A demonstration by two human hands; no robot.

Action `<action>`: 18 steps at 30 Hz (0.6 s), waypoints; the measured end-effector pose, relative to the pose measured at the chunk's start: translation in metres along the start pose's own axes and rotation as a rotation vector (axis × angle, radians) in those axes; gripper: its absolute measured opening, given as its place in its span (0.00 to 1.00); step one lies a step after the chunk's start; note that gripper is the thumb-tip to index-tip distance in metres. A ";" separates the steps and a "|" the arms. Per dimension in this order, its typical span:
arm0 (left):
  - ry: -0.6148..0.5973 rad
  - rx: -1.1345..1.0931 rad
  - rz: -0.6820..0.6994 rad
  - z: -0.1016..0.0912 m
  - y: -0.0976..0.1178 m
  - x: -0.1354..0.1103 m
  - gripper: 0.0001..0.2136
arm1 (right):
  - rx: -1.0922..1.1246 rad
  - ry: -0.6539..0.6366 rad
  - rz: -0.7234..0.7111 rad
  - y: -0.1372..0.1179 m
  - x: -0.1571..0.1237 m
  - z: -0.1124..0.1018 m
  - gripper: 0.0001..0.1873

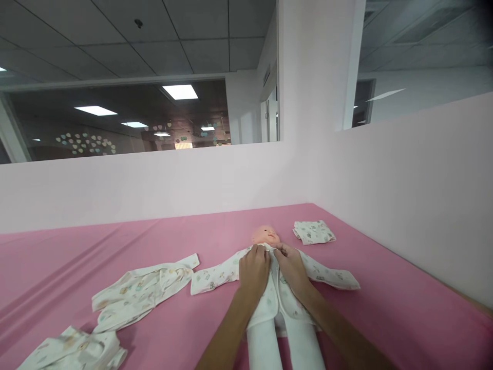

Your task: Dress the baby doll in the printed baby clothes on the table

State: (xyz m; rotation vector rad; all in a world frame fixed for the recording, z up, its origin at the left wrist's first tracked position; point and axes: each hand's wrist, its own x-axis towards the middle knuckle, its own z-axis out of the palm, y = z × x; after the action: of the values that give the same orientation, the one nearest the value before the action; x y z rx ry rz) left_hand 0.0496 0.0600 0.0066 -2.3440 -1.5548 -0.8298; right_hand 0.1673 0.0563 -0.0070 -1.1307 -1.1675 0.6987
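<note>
A baby doll point(265, 235) lies on its back, dressed in a white printed baby jacket point(219, 276) with both sleeves spread out sideways. White trousers point(264, 345) cover its legs. Just below the doll's chin, my left hand point(254, 268) is closed on the left front edge of the jacket near the neckline. Opposite it, my right hand point(289, 264) pinches the other front edge by the collar. The two front panels hang apart below my hands. My fingertips hide the exact spot they grip.
A pink sheet point(215, 231) covers the surface. Left of the doll lie a loose printed baby garment point(150, 288) and a crumpled one point(77, 349). Beyond the right sleeve is a folded printed cloth point(314, 232). White walls point(154, 185) with windows border the back and right.
</note>
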 end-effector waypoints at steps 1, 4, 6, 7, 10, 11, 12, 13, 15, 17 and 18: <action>0.007 -0.002 0.007 0.000 0.000 0.000 0.09 | 0.034 0.002 0.012 -0.001 -0.001 0.000 0.12; 0.023 -0.010 0.023 0.002 0.000 -0.001 0.08 | 0.104 0.017 0.053 -0.002 -0.001 0.001 0.13; 0.045 -0.014 0.036 0.004 0.000 -0.001 0.08 | 0.091 0.049 0.074 -0.003 -0.001 0.001 0.13; 0.056 -0.014 0.043 0.005 0.000 -0.002 0.08 | 0.076 0.062 0.079 -0.003 -0.001 0.001 0.13; 0.074 -0.017 0.048 0.007 -0.001 -0.003 0.08 | 0.048 0.072 0.057 -0.004 -0.002 0.001 0.14; 0.073 -0.021 0.043 0.007 -0.001 -0.003 0.08 | 0.040 0.065 0.044 -0.005 -0.002 0.001 0.14; 0.073 -0.025 0.037 0.007 -0.001 -0.004 0.08 | 0.034 0.055 0.033 -0.005 -0.003 0.001 0.14; 0.073 -0.027 0.033 0.007 -0.001 -0.004 0.09 | 0.026 0.046 0.028 -0.005 -0.004 0.000 0.14; 0.076 -0.025 0.035 0.007 -0.001 -0.005 0.09 | 0.001 0.041 0.033 -0.005 -0.005 -0.001 0.13; 0.079 -0.021 0.048 0.008 -0.001 -0.006 0.09 | -0.029 0.051 0.051 -0.007 -0.008 -0.002 0.11; 0.078 -0.022 0.052 0.008 -0.001 -0.006 0.09 | -0.035 0.055 0.059 -0.008 -0.009 -0.002 0.11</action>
State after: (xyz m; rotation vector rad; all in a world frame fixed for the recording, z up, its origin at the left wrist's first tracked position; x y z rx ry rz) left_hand 0.0495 0.0599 -0.0036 -2.3272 -1.4547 -0.9191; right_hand 0.1653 0.0453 -0.0028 -1.2109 -1.1077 0.6900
